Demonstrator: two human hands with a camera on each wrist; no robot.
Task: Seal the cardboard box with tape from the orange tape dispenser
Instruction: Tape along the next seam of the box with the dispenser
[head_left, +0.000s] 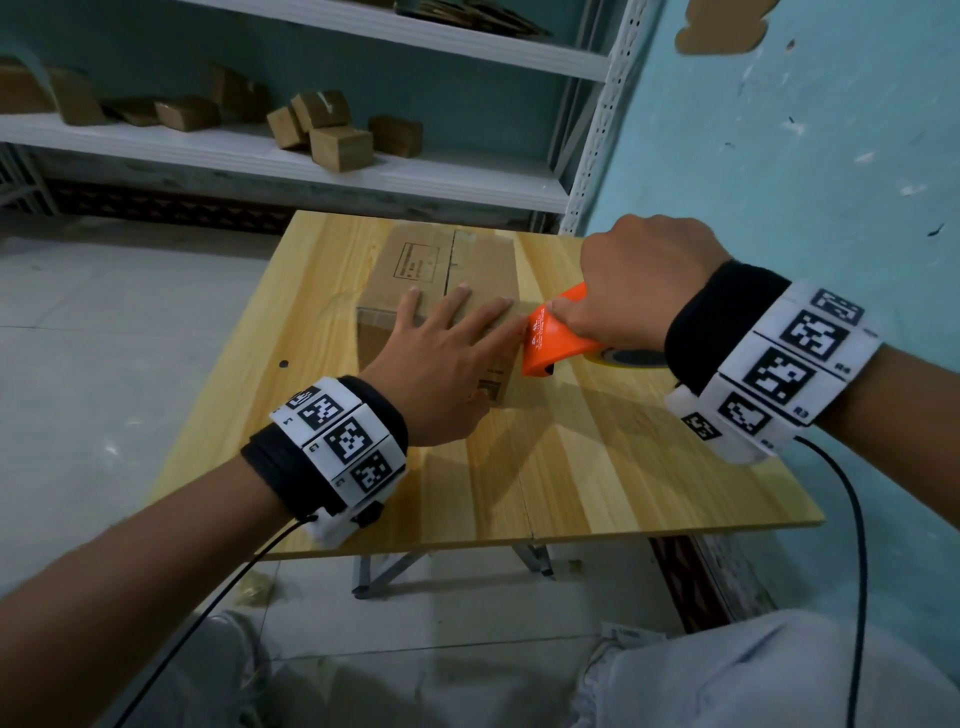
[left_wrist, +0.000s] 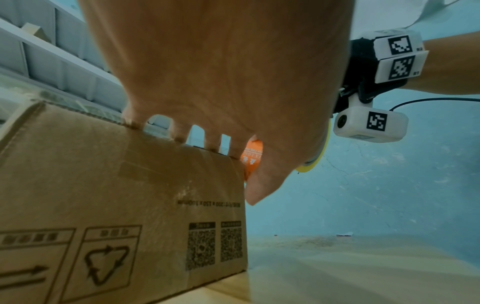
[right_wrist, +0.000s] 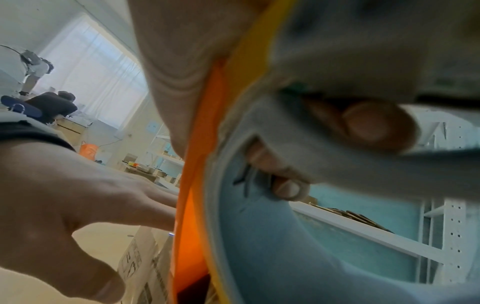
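A closed cardboard box (head_left: 415, 270) lies on the wooden table (head_left: 597, 467), flaps meeting along a centre seam. My left hand (head_left: 441, 343) presses flat on its near top, fingers straight and spread; the left wrist view shows the box side (left_wrist: 116, 205) with printed codes beneath the palm. My right hand (head_left: 639, 280) grips the orange tape dispenser (head_left: 556, 338), whose front edge sits at the box's right near corner. The yellow-rimmed tape roll (head_left: 631, 358) shows behind it. In the right wrist view my fingers (right_wrist: 374, 125) curl through the roll, beside the orange body (right_wrist: 197, 185).
White metal shelving (head_left: 363, 171) stands behind the table, carrying several small cardboard boxes (head_left: 340, 148). A teal wall (head_left: 805, 156) runs close along the table's right side. Grey tiled floor (head_left: 104, 312) lies to the left. A black cable (head_left: 857, 545) hangs from my right wristband.
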